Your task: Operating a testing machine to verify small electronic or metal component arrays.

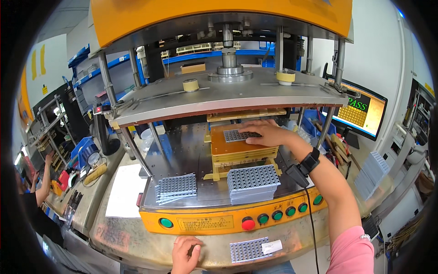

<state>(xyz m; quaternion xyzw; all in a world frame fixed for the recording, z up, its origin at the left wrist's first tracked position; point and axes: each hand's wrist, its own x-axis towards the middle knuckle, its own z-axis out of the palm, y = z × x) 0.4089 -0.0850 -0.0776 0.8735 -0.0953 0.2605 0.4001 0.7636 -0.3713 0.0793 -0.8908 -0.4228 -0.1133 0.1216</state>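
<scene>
My right hand (269, 133) reaches into the press and grips a small grey perforated panel (232, 135), fingers at its far side and thumb at its near edge. The panel lies on the orange top plate of a fixture block (223, 148). My left hand (185, 255) rests by the table's front edge, fingers loosely bent, thumb apart, nothing visible in it. To its right lies another grey panel (248, 250) with a white paper label (272, 247). On the press bed, a tall stack of grey panels (253, 178) stands before the fixture, a lower stack (176, 187) to its left.
Above my right hand hangs the press's metal upper plate (228, 93), between upright posts. Green buttons and a red button (247, 223) line the yellow front panel. A monitor (360, 109) stands at the right, white paper (125, 191) lies left. Another person (41, 196) works far left.
</scene>
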